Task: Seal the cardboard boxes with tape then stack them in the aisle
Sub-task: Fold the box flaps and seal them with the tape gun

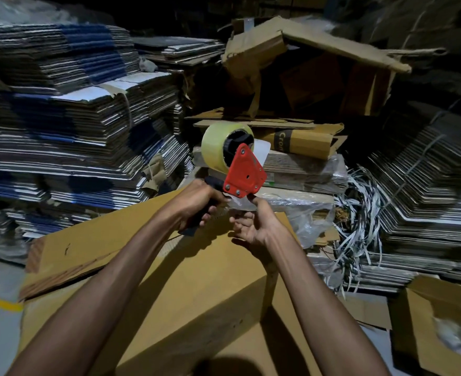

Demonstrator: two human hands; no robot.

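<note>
Our left hand point(197, 202) grips the tape gun point(240, 172) by its handle, held up over the box point(197, 289) in front of us; right hand point(253, 223) pinches the loose tape end point(237, 203). We'd pull it out straight w/o twisting, then press it onto the box seam.

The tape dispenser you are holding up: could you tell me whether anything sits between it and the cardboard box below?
Nothing visible does. The tape dispenser, gripped by the left hand while the right hand pinches its tape end, hangs over the cardboard box with open air between.
</note>
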